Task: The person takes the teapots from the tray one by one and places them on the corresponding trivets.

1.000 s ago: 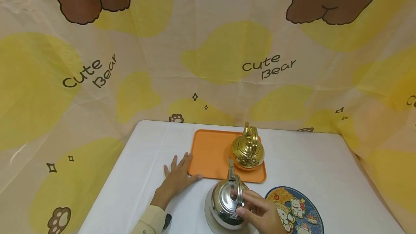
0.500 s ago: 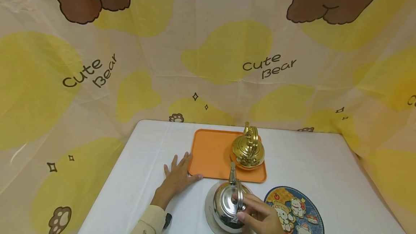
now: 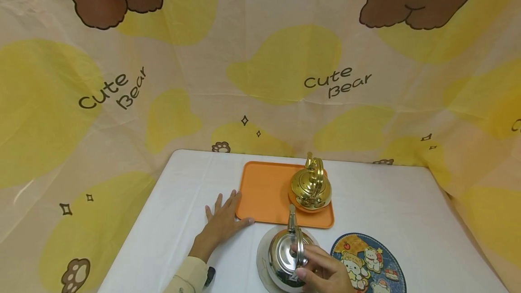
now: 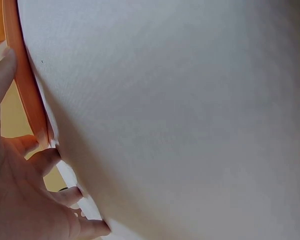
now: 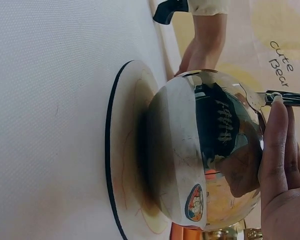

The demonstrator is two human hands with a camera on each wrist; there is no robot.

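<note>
My right hand (image 3: 327, 270) pinches the upright handle of a shiny silver kettle (image 3: 278, 259), thumb on the near side. The kettle stands upright over a pale round mat (image 3: 262, 252), its spout pointing away toward the tray. From the right wrist view, the kettle's rounded base (image 5: 172, 150) is right at the mat's surface (image 5: 124, 165), with a dark shadow between. My left hand (image 3: 221, 225) lies with spread fingers at the near left corner of an orange tray (image 3: 260, 193); in the left wrist view its thumb (image 4: 5, 70) touches the tray's rim (image 4: 27, 80).
A gold kettle (image 3: 311, 189) stands on the right part of the tray, behind the silver one. To the right lies a round blue mat (image 3: 386, 252) with cartoon bears, partly behind my right hand. A patterned backdrop (image 3: 268, 71) rises behind the white table (image 3: 382, 202).
The silver kettle and my right hand have shifted slightly toward me and to the right over the pale mat. My left hand, the tray and the gold kettle hold their places.
</note>
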